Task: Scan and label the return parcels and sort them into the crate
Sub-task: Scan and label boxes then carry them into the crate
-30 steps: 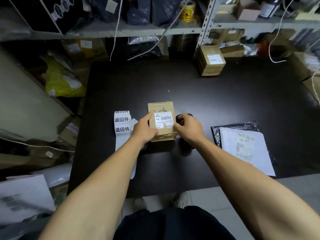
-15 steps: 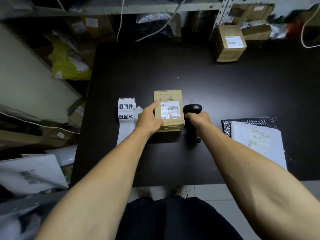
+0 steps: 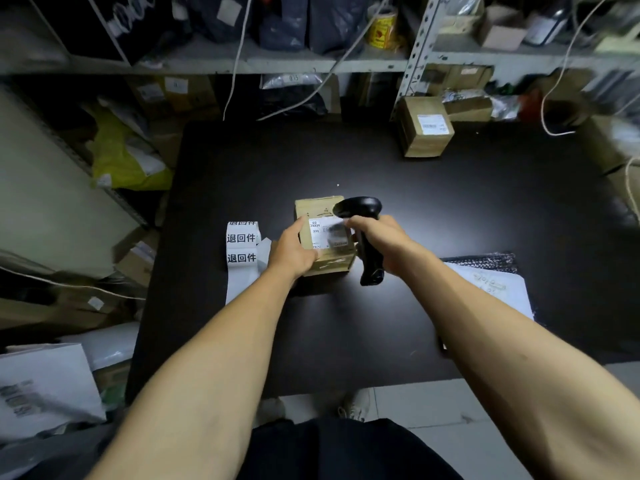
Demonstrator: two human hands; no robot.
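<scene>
Your left hand (image 3: 294, 252) grips the small cardboard parcel (image 3: 325, 237) at mid-table; your right hand (image 3: 379, 242) is clamped round the barcode scanner (image 3: 363, 233) above its shipping label (image 3: 329, 232). The parcel appears light and rigid: hold it by its side walls, clear of the label.

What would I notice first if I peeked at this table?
Probably the black scanner in the right hand, its head over the white label of the small brown box in the middle of the dark table. The left hand holds that box's left side. Just left of it lies a strip of white stickers with big black writing.
</scene>
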